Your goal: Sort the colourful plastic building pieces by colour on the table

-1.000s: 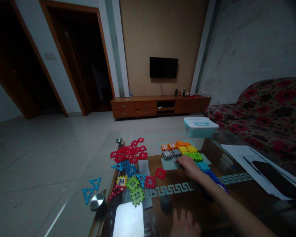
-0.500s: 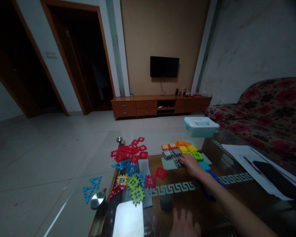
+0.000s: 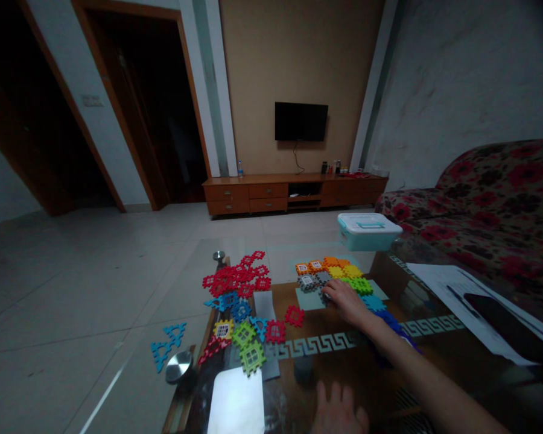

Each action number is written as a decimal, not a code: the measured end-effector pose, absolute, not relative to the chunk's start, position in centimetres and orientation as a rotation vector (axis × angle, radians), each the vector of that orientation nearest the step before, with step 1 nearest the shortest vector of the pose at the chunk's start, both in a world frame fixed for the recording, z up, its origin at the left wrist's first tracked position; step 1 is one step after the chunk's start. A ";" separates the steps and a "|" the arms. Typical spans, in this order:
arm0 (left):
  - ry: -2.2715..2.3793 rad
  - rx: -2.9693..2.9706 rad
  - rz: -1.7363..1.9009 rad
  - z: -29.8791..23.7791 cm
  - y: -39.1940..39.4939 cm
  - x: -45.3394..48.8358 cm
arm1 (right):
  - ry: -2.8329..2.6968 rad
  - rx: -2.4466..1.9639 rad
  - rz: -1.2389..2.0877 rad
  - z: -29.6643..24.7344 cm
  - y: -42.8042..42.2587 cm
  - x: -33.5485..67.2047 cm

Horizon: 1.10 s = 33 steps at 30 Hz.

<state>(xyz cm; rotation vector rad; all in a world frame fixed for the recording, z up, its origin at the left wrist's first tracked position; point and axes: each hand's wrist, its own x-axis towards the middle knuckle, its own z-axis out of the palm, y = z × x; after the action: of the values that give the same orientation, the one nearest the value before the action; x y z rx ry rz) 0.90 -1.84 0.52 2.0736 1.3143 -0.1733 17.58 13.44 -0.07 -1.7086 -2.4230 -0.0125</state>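
My right hand reaches over the coloured rows of interlocking plastic building tiles, its fingertips curled down on a grey tile. Part of that tile is hidden under the fingers. Next to it lie another grey tile with a white window, yellow tiles, orange tiles and green tiles. Light blue tiles and dark blue tiles continue the band towards my forearm. Near the bottom edge, my left hand rests on the glass table with its fingers spread, holding nothing.
A pile of red tiles lies on the left, with mixed blue, yellow and green tiles nearer me. A white card lies by the left edge. Papers, a black phone and a lidded box are to the right.
My right hand has shifted slightly left over the grey tiles, its fingers still low on them. My left hand stays in place.
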 end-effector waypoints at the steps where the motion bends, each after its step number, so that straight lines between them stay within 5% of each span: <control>1: 1.321 2.071 -0.169 0.4 -1.9 0.9 | -2.458 -1.653 -0.008 -0.1 13.4 17.1; 28: 1.275 2.079 -0.164 0.9 -2.0 1.1 | -2.629 -1.611 -0.244 -0.8 17.8 8.8; 33: 1.256 2.084 -0.138 1.0 -2.1 0.8 | -2.572 -1.644 -0.060 0.0 17.4 8.5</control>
<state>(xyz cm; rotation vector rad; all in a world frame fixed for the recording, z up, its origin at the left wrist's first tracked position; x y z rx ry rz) 0.80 -2.09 1.04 2.0839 1.2560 -0.1378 8.46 17.41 -0.02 -1.6437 -2.5723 -0.0599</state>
